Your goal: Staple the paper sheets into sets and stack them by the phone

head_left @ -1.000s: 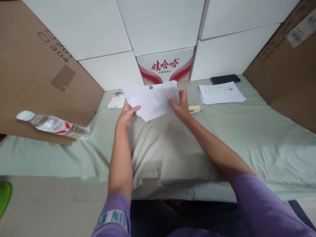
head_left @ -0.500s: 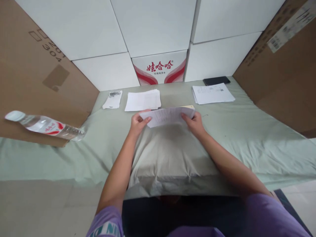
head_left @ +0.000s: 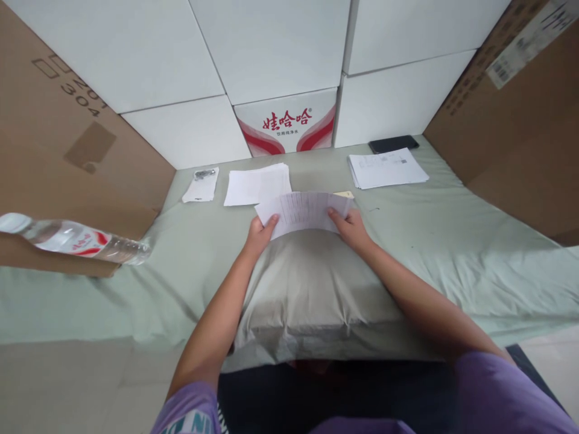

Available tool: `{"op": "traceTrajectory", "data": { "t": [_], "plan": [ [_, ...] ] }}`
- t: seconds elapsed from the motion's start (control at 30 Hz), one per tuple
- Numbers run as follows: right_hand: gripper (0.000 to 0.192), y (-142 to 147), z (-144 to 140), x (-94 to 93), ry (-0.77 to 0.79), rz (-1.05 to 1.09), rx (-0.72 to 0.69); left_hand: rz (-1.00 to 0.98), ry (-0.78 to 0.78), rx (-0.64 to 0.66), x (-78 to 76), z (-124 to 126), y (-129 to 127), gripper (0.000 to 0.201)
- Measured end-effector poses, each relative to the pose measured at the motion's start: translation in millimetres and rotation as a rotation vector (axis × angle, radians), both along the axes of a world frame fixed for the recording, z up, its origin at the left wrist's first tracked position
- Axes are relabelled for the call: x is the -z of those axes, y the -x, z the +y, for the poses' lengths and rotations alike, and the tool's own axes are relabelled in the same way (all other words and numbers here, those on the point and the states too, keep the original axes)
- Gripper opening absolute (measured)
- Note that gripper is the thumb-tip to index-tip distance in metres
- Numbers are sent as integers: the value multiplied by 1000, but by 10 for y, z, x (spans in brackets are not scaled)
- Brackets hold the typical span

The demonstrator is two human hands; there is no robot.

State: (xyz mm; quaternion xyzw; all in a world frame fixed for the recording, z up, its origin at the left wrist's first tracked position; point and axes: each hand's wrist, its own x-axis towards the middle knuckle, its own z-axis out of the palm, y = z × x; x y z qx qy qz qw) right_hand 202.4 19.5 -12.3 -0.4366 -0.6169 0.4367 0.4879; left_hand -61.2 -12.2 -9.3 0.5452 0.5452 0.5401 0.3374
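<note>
Between my two hands a printed sheet of paper (head_left: 302,212) is held up, bowed along its length; whether it is one sheet or more I cannot tell. My left hand (head_left: 263,234) is closed on its left end, thumb on top. At the right end my right hand (head_left: 351,225) grips it the same way. Just behind lies a stack of white papers (head_left: 257,184), its near edge partly covered by the held sheet. A small yellowish item (head_left: 344,194) peeks out behind the sheet's right end, mostly hidden.
A second paper stack (head_left: 388,169) lies back right, beside a black phone (head_left: 393,144). Back left is a small clear bag (head_left: 201,184) with dark bits. A water bottle (head_left: 79,239) lies on a cardboard flap. White boxes (head_left: 289,123) line the back; cardboard (head_left: 511,132) stands right.
The held paper has tilted and bowed, so more of its printed face shows. My left hand has turned slightly and sits a little lower. The whole view has shifted slightly.
</note>
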Motion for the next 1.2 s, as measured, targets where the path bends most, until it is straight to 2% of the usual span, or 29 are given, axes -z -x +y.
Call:
{"op": "traceTrajectory", "data": {
  "t": [0.23,0.53,0.67,0.73,0.87,0.93,1.07,1.2],
  "plan": [
    [47,-20,-32,-36,-75,-18,24,-17,7,-3,-31,-26,-24,66],
    [47,15,-8,21,-80,-29,-12,34,45,19,56,25,-22,67],
    [49,18,-2,-16,-49,-63,-18,138,45,-21,88,49,21,53],
    [49,-6,25,-52,-43,-12,-2,228,68,-52,96,62,95,44],
    [54,-136,166,-113,-1,205,118,357,142,-81,108,103,341,40],
    [53,-232,260,-119,-5,223,215,374,192,-80,115,122,468,40],
    [44,-374,393,-93,-13,190,327,264,310,-46,110,124,594,41],
    [38,-376,414,-81,-7,193,352,114,371,-4,97,94,521,49]
  ]
}}
